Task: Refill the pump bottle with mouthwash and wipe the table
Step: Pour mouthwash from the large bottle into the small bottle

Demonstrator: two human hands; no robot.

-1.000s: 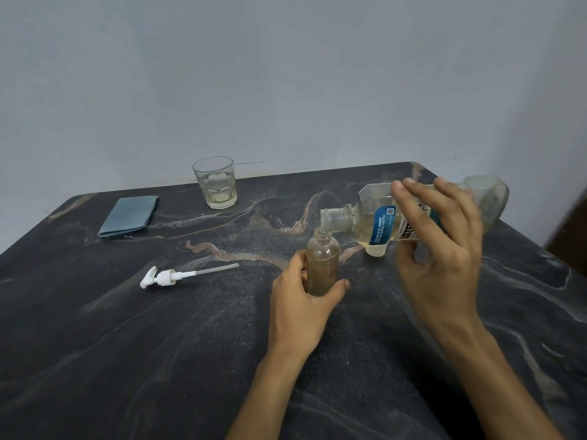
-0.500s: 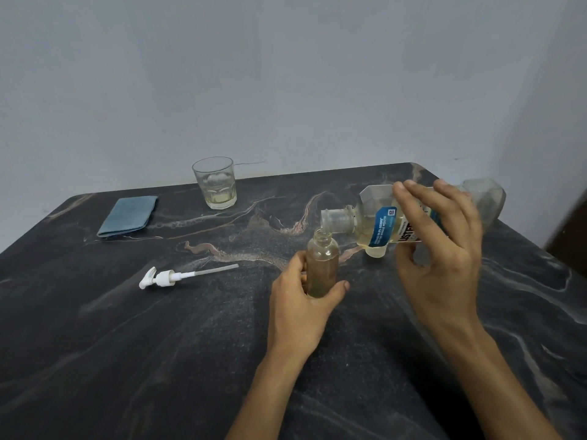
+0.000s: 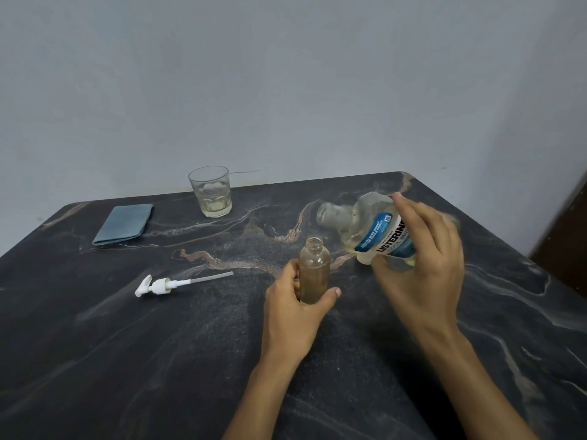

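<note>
The left hand (image 3: 297, 308) wraps its thumb and fingers round something upright on the table; the right hand (image 3: 422, 265), raised and slightly blurred, grips something tilted.

I am in a plain room of a home, it seems. My tabletop (image 3: 95, 344) is dark stone-look with pale and rusty veins, pushed into a corner against bare grey-white painted walls (image 3: 286, 74). Household things lie on it: a drinking glass (image 3: 210, 191), a folded blue cloth (image 3: 124, 224), a mouthwash bottle (image 3: 371, 230). A dark wooden edge (image 3: 568, 236) shows at right.
</note>
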